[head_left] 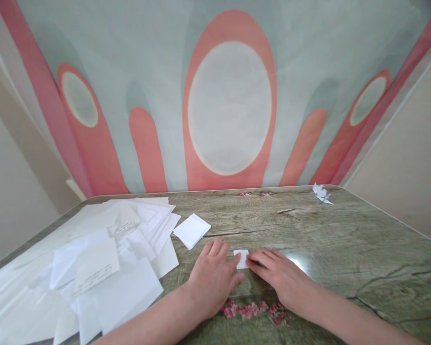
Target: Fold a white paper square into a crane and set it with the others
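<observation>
A small folded piece of white paper (242, 259) lies on the table between my two hands. My left hand (213, 268) rests to its left, fingers spread, with one fingertip on the paper's left part. From the other side, my right hand (278, 273) has its fingers bent together at the paper's right edge and appears to grip it; its thumb is hidden. Just beyond my left hand lies a small stack of square white paper (192, 231).
A large loose pile of white paper sheets (129, 292) covers the table's left side. A folded white paper figure (322, 193) sits near the far right corner. The wood-patterned table (345, 244) bears printed pink flowers and meets a patterned backdrop (158, 57).
</observation>
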Available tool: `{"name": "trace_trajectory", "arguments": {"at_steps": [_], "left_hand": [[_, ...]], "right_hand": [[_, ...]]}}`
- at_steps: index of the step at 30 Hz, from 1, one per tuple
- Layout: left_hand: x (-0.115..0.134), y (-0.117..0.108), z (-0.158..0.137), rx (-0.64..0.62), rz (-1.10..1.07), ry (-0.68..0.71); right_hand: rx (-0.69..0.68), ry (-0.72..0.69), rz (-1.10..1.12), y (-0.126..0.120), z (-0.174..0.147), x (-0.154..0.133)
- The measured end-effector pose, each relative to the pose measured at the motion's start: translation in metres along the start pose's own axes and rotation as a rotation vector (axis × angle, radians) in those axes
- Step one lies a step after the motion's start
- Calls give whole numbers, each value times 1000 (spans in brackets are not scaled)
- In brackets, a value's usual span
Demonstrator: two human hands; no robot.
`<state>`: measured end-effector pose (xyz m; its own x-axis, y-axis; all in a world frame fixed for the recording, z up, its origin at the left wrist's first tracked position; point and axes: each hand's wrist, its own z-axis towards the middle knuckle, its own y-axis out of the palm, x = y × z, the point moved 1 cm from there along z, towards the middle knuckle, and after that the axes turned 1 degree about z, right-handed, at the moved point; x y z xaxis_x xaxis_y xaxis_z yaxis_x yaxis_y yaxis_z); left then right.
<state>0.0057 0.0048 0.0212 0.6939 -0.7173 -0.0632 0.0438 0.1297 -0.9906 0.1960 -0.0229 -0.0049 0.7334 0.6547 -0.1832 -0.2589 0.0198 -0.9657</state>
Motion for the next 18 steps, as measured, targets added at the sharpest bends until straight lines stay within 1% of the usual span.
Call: {"name": "trace_trajectory", "arguments": {"at_steps": [6, 10, 16, 18], "left_hand": [[1, -3, 1, -30, 11, -1], [1, -2, 1, -35, -2, -10], [2, 5, 2, -12, 4, -32], [2, 6, 3, -11, 5, -20]], "right_hand": [[16, -15, -12, -1, -3, -1], [15, -6, 7, 0, -5, 5], [133, -63, 41, 12, -10, 18], [167, -55, 39, 14, -10, 18]]}}
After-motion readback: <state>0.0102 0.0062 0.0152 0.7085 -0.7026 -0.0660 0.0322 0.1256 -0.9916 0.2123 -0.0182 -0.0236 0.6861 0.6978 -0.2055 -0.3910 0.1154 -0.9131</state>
